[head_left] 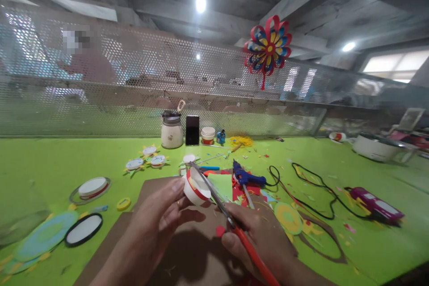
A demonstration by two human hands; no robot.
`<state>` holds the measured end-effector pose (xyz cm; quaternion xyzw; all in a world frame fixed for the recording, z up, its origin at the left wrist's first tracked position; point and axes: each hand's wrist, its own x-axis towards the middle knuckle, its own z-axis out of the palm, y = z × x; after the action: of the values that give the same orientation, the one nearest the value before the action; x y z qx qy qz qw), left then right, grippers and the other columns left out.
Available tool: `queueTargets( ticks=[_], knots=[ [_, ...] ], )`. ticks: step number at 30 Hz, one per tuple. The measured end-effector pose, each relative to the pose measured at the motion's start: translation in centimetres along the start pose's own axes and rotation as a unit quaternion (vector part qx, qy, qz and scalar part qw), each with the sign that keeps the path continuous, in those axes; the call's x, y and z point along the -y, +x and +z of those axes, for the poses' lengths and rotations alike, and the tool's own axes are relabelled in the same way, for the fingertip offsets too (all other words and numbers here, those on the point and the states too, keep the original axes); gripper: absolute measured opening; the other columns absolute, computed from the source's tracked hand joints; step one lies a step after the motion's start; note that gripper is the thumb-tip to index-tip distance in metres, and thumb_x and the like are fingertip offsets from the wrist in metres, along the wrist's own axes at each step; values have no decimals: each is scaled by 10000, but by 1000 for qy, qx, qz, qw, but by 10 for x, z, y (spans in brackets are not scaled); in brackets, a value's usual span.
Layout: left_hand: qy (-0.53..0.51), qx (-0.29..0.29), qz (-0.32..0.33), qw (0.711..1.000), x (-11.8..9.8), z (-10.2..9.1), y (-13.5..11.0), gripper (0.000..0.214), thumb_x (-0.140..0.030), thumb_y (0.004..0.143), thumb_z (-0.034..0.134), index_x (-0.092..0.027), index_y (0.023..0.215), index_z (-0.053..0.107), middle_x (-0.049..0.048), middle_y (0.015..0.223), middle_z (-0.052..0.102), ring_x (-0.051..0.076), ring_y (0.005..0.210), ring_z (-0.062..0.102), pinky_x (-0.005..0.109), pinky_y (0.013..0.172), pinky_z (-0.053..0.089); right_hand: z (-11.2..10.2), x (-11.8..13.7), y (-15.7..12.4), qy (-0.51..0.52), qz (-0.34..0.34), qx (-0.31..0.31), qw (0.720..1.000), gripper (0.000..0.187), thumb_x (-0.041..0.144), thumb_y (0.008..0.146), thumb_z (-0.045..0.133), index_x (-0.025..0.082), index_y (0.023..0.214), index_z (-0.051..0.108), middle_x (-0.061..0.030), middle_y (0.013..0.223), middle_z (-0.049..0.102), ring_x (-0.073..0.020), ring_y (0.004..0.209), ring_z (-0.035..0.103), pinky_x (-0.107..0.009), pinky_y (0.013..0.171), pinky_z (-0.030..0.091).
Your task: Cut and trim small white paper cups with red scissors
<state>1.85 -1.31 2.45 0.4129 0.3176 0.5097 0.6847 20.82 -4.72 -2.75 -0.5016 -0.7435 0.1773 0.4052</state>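
My left hand (157, 223) holds a small white paper cup with a red band (196, 187), tilted so its open mouth faces right. My right hand (259, 237) grips red-handled scissors (231, 221), whose long blades reach up and left to the cup's rim. Both hands hover over a brown cardboard sheet (187, 254) on the green table (50, 161). A small red paper scrap (220, 231) lies between my hands.
A blue glue gun (246, 178) with a black cord, green and red paper pieces (223, 185) and a yellow-green paper ring (288, 217) lie ahead. Round lids and discs (90, 187) sit left. A white jar (172, 132), phone (192, 130) and purple device (375, 203) stand farther off. A perforated screen backs the table.
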Motion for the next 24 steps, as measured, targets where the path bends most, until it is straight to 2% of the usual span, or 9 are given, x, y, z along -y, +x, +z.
queueTargets(
  ticks=[4, 8, 12, 15, 20, 24],
  knots=[
    [12, -38, 22, 999, 2, 1, -2, 362, -303, 727, 789, -186, 1061, 714, 112, 1081, 741, 253, 848, 705, 324, 705, 583, 0, -2, -1, -29, 0, 6, 1000, 249, 448, 831, 588, 222, 881, 679, 14, 592, 543, -141, 532, 443, -238, 472, 309],
    [76, -82, 35, 993, 4, 1, -1, 543, -296, 601, 881, -202, 1095, 678, 87, 1009, 749, 217, 702, 707, 302, 647, 567, 5, -6, -1, -22, -1, -13, 1000, 302, 478, 857, 543, 208, 877, 676, -7, 620, 583, -150, 543, 469, -241, 474, 333],
    [115, -95, 28, 988, 4, 2, 0, 493, -314, 620, 872, -211, 1068, 697, 70, 996, 749, 190, 690, 704, 264, 629, 546, 6, -5, -1, -11, 6, -4, 1000, 251, 425, 820, 589, 208, 908, 679, 2, 625, 577, -152, 560, 481, -234, 494, 362],
    [116, -85, 32, 989, 3, 3, -1, 430, -307, 627, 868, -212, 1017, 715, 56, 980, 748, 175, 688, 696, 243, 619, 541, 2, -2, -1, 5, 17, 20, 1000, 269, 384, 806, 609, 209, 999, 677, 9, 687, 599, -144, 582, 485, -228, 527, 385],
    [94, -59, 41, 993, 3, 3, -2, 390, -316, 624, 864, -205, 969, 720, 49, 898, 745, 195, 728, 697, 238, 597, 542, 0, 1, 0, 25, 11, 34, 999, 269, 409, 824, 599, 183, 956, 660, 3, 718, 597, -141, 604, 474, -231, 580, 419],
    [90, -55, 45, 993, 4, 3, -1, 371, -309, 632, 860, -207, 960, 719, 43, 903, 747, 168, 672, 681, 238, 599, 539, 2, -2, 0, 36, -8, 25, 999, 288, 423, 845, 580, 201, 1004, 673, 14, 705, 577, -138, 592, 458, -227, 580, 420]
  ],
)
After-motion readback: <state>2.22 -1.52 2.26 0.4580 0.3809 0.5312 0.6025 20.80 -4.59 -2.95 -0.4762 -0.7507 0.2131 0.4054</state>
